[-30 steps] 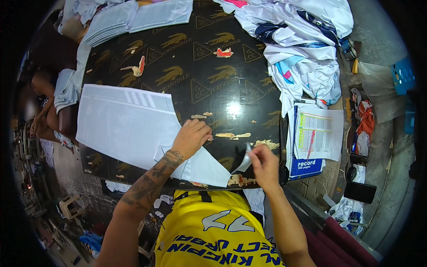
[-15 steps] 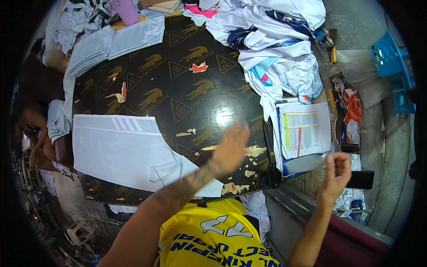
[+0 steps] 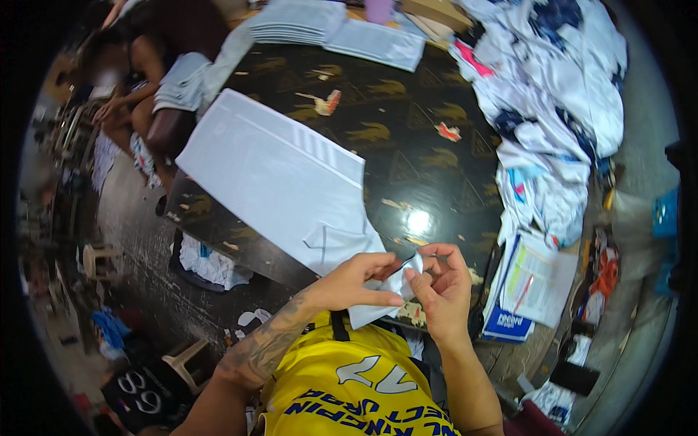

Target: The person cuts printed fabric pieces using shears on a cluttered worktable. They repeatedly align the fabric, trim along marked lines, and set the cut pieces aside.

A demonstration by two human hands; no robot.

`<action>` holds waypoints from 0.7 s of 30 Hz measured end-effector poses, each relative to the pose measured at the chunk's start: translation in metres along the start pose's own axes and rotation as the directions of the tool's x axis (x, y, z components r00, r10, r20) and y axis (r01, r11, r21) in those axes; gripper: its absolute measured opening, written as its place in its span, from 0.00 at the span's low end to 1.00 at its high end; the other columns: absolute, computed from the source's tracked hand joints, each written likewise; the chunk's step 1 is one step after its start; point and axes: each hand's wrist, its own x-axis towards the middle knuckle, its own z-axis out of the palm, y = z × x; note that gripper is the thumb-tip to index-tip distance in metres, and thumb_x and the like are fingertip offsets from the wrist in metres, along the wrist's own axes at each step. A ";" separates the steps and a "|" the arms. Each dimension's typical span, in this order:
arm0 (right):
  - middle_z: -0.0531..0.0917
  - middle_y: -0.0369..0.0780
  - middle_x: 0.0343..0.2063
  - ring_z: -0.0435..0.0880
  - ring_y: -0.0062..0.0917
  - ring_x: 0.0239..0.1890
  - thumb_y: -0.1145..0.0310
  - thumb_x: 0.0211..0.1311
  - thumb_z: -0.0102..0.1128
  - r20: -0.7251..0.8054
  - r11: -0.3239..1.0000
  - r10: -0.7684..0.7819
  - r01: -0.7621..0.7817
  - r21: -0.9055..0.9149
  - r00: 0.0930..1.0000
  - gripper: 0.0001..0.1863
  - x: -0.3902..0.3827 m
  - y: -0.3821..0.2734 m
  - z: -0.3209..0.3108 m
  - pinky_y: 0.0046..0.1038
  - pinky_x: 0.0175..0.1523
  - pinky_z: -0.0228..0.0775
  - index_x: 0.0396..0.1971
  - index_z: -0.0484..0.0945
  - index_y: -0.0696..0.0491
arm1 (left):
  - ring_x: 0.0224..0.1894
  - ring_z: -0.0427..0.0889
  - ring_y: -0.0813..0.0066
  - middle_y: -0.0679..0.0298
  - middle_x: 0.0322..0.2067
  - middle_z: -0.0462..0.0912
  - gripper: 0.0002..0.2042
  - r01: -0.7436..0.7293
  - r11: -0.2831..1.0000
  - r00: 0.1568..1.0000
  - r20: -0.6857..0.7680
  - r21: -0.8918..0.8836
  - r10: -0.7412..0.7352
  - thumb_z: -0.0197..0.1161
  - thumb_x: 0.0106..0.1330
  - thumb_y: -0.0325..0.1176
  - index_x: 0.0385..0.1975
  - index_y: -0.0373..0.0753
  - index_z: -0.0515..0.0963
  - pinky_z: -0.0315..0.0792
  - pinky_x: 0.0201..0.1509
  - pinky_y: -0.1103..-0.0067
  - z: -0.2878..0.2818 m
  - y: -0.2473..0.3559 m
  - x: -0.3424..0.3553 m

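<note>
In front of my chest both hands meet around a small, shiny white piece [image 3: 402, 282] with a dark upper edge; whether it is cloth or plastic I cannot make out. My right hand [image 3: 442, 291] pinches it between thumb and curled fingers. On its other side my left hand [image 3: 352, 282] has thumb and fingers closed around it. Just beyond lies a pale grey garment panel [image 3: 273, 171], flat and slanted across the dark table [image 3: 429, 167]. White stripes run near its upper edge, and a pocket-like patch [image 3: 334, 243] lies toward its near end.
White garments [image 3: 549, 123] are heaped along the right side. Printed sheets [image 3: 538, 280] with a red pen rest on a blue record book [image 3: 507, 324]. Folded grey panels [image 3: 298, 25] are stacked at the far edge. A seated person [image 3: 138, 80] is at left.
My right hand has brought the white piece leftward from beside the papers, and my left hand has drawn back from the table to meet it. The whole view has turned and shifted.
</note>
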 end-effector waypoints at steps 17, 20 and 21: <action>0.83 0.36 0.34 0.80 0.14 0.30 0.76 0.67 0.73 0.385 0.812 -0.081 0.285 -0.509 0.919 0.22 0.234 0.079 0.228 0.20 0.31 0.72 0.57 0.75 0.58 | 0.26 0.87 0.76 0.60 0.30 0.88 0.14 -0.145 0.963 0.487 -0.863 -0.228 -0.131 0.66 0.78 0.35 0.55 0.32 0.77 0.76 0.29 0.82 -0.191 -0.046 -0.109; 0.86 0.40 0.41 0.83 0.18 0.34 0.70 0.67 0.75 0.299 0.702 -0.030 0.234 -0.673 0.954 0.24 0.252 0.098 0.225 0.22 0.35 0.76 0.58 0.76 0.58 | 0.23 0.86 0.71 0.59 0.21 0.84 0.16 0.080 0.993 0.385 -0.916 -0.086 -0.111 0.68 0.76 0.36 0.53 0.35 0.72 0.76 0.26 0.75 -0.204 -0.064 -0.099; 0.87 0.41 0.42 0.85 0.23 0.36 0.70 0.66 0.75 0.299 0.682 -0.109 0.290 -0.671 0.948 0.24 0.250 0.101 0.216 0.26 0.38 0.78 0.59 0.77 0.57 | 0.22 0.86 0.68 0.60 0.21 0.83 0.17 0.201 0.977 0.315 -0.949 0.072 0.006 0.69 0.75 0.36 0.54 0.35 0.72 0.76 0.26 0.73 -0.201 -0.072 -0.098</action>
